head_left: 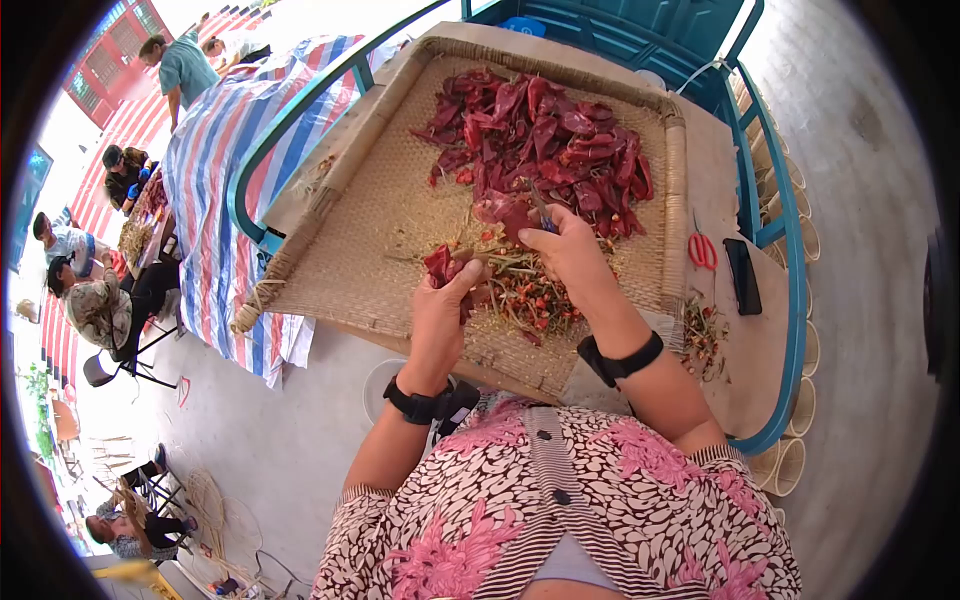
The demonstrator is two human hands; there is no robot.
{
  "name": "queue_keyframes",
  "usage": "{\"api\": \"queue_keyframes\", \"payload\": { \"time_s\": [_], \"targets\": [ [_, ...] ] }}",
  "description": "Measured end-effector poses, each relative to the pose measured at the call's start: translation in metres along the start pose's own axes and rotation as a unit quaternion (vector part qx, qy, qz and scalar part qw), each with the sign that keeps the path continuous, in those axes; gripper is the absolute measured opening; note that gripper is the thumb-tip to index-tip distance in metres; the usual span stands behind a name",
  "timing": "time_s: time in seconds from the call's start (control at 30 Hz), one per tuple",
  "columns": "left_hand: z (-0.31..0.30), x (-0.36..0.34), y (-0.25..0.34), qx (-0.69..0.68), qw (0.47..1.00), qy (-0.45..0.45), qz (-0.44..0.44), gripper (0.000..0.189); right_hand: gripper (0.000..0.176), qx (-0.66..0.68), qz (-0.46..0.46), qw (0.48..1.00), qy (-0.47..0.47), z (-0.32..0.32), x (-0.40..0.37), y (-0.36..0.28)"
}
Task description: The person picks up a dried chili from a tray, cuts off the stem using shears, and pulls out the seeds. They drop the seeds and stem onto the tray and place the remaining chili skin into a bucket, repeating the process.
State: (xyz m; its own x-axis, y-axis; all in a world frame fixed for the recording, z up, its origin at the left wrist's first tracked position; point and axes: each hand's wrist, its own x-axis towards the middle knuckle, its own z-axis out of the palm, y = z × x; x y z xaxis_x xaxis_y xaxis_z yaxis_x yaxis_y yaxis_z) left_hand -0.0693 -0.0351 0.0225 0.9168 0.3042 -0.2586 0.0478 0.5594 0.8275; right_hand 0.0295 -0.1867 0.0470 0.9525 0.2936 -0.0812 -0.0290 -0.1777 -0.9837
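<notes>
My left hand [440, 312] is closed around a dried red pepper [440, 264], low over the woven tray [350, 240]. Just right of it, my right hand [572, 262] grips a pair of scissors [543, 216] with a bit of blue handle showing; their blades point away from me. A large heap of dried red peppers [560, 140] fills the far part of the tray. Beneath and between my hands lies a pile of cut stems and pepper bits [530, 290], with pale seeds scattered around.
Red-handled scissors [702, 250] and a black phone [742, 277] lie right of the tray, near loose stems [705, 335]. A blue metal rail [797, 300] borders the cart. Striped sheeting [230, 200] covers something at left, where several people sit or stand.
</notes>
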Motion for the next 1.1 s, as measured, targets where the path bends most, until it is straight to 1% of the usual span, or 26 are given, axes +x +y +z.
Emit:
{"api": "queue_keyframes", "payload": {
  "time_s": [0.03,0.1,0.17,0.2,0.3,0.33,0.4,0.43,0.47,0.5,0.53,0.6,0.67,0.77,0.8,0.9,1.0,1.03,1.07,1.1],
  "targets": [
    [0.003,0.001,-0.001,-0.017,1.0,-0.017,0.013,0.025,0.025,0.035,0.005,0.999,-0.006,0.0,-0.01,-0.004],
    [0.009,0.002,-0.002,-0.049,0.997,-0.053,0.039,0.028,0.023,0.041,-0.023,0.999,-0.007,0.001,-0.024,-0.001],
    [0.012,0.001,-0.004,-0.042,0.994,-0.067,0.069,0.027,0.022,-0.021,-0.087,0.996,0.001,0.005,-0.035,0.007],
    [0.014,-0.001,-0.005,-0.039,0.993,-0.074,0.084,0.027,0.021,-0.033,-0.104,0.994,0.002,0.007,-0.04,0.009],
    [0.018,-0.007,-0.005,-0.025,0.992,-0.047,0.114,0.024,0.021,-0.031,-0.072,0.997,-0.027,0.008,-0.05,0.009],
    [0.02,-0.01,-0.003,0.026,0.988,-0.05,0.146,0.022,0.021,-0.052,-0.152,0.987,-0.013,0.009,-0.049,0.015],
    [0.023,-0.016,0.002,0.126,0.968,-0.053,0.209,0.019,0.022,0.013,-0.103,0.995,-0.009,0.003,-0.055,0.006],
    [0.023,-0.018,0.003,0.143,0.959,-0.066,0.238,0.018,0.023,0.046,-0.077,0.996,-0.007,-0.001,-0.058,0.003],
    [0.023,-0.019,0.004,0.158,0.948,-0.079,0.266,0.018,0.027,0.028,-0.057,0.998,0.007,-0.006,-0.056,0.005],
    [0.023,-0.02,0.004,0.173,0.936,-0.091,0.294,0.018,0.026,0.037,-0.046,0.998,0.034,-0.011,-0.053,0.006],
    [0.024,-0.021,0.004,0.17,0.932,-0.097,0.306,0.018,0.025,0.047,-0.036,0.996,0.061,-0.017,-0.048,0.007],
    [0.026,-0.021,0.005,0.163,0.922,-0.111,0.334,0.018,0.023,0.109,0.009,0.99,0.088,-0.033,-0.036,0.011],
    [0.023,-0.019,0.002,0.174,0.918,-0.106,0.339,0.017,0.02,0.212,0.079,0.97,0.087,-0.056,-0.02,0.025],
    [0.02,-0.021,0.001,0.185,0.923,-0.089,0.326,0.02,0.016,0.28,0.113,0.942,0.147,-0.079,0.005,0.042],
    [0.021,-0.022,0.0,0.188,0.926,-0.082,0.317,0.022,0.016,0.267,0.126,0.939,0.178,-0.085,0.015,0.049],
    [0.023,-0.024,0.001,0.186,0.927,-0.086,0.315,0.017,0.016,0.187,0.14,0.953,0.19,-0.094,0.031,0.058],
    [0.02,-0.021,0.001,0.215,0.901,-0.121,0.357,0.019,0.017,0.055,0.129,0.978,0.152,-0.089,0.035,0.054],
    [0.019,-0.022,0.002,0.236,0.889,-0.123,0.372,0.02,0.019,-0.057,0.081,0.979,0.177,-0.086,0.039,0.061],
    [0.02,-0.023,0.004,0.256,0.877,-0.126,0.386,0.021,0.021,-0.168,0.032,0.965,0.2,-0.084,0.047,0.072],
    [0.021,-0.024,0.005,0.276,0.864,-0.13,0.401,0.023,0.024,-0.277,-0.019,0.935,0.221,-0.082,0.053,0.077]
  ]
}}
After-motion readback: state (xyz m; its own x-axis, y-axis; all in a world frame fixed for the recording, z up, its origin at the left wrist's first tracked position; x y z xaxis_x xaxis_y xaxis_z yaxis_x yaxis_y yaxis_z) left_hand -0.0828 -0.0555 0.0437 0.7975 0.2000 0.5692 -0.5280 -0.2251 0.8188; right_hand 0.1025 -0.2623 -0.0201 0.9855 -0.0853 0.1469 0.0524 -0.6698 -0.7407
